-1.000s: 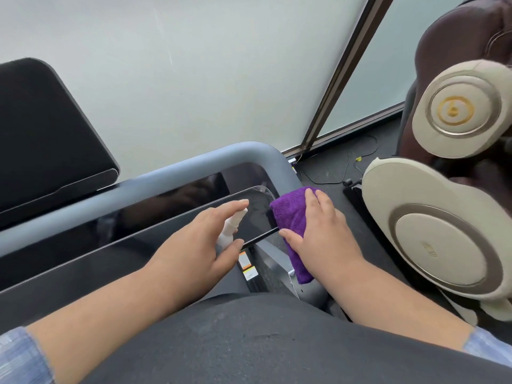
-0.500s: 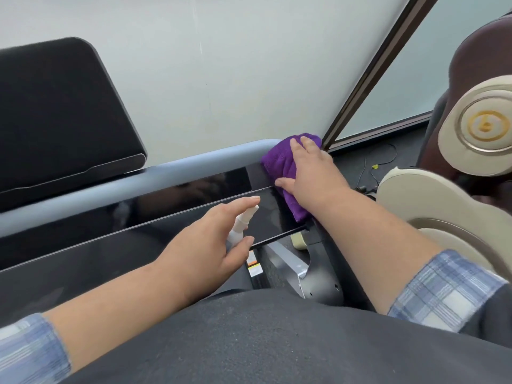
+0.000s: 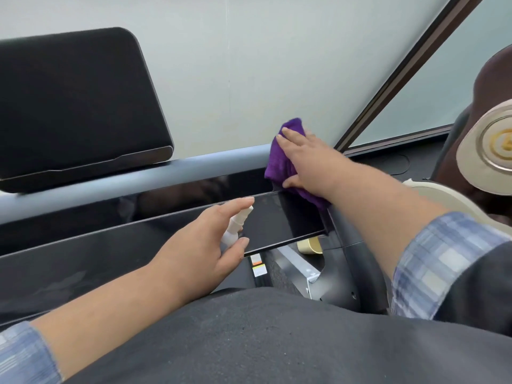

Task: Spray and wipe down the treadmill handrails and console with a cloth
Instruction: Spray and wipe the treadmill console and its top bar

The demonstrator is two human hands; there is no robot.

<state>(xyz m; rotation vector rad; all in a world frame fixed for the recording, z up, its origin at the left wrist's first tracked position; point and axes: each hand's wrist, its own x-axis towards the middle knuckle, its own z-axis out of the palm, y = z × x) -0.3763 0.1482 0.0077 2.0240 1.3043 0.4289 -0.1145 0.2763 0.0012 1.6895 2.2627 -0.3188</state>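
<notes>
Glossy black console (image 3: 166,231) by pale wall (image 3: 221,65); right hand (image 3: 307,159), fingers flat, pressing purple cloth (image 3: 279,164) now higher on handrail (image 3: 138,176); left hand (image 3: 205,245) still gripping spray bottle (image 3: 235,225).

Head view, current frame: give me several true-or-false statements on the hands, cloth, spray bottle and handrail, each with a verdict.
1. The right hand presses a purple cloth onto the grey-blue handrail. True.
2. The left hand holds nothing. False: it holds a small white spray bottle, index finger lying over the top.
3. The cloth sits at the handrail's left end, under the black pad. False: it is at the right end, near the bend; the black pad is far to the left.
4. The spray bottle is over the glossy black console panel. True.
5. Both hands touch the cloth. False: only the right hand does.
</notes>
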